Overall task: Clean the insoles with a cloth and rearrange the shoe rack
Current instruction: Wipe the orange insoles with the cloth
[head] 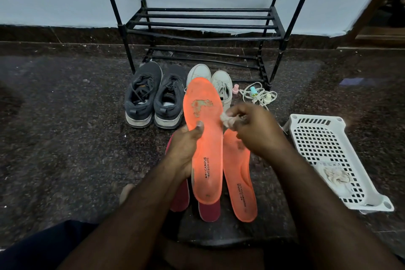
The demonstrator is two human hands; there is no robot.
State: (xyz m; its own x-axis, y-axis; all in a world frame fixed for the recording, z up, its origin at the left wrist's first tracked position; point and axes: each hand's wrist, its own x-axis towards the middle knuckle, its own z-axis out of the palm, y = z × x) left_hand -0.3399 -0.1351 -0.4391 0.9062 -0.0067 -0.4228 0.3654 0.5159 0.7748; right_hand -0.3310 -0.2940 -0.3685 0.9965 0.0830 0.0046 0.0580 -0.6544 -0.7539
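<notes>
— Shoes first: what sits left of the grip?

— Dark grey sneakers (153, 98), a pair, stand up and to the left of the held insole, heels toward the person. Pale sneakers (219, 82) stand just behind its toe.

— And the grip itself?

— The left hand (186, 149) grasps the orange insole (205, 138) at its left edge, thumb pressed on top just below a worn patch. Under it lie two dark pink insoles (209, 212) on the floor.

— To the right?

— The right hand (254, 126) pinches a small crumpled cloth (228, 120) against the held insole's right edge. Below that hand a second orange insole (240, 177) lies flat on the floor. Farther right stands a white perforated basket (324, 144) with another rag (335, 176) inside. Behind everything is the black shoe rack (201, 24), its shelves bare.
</notes>
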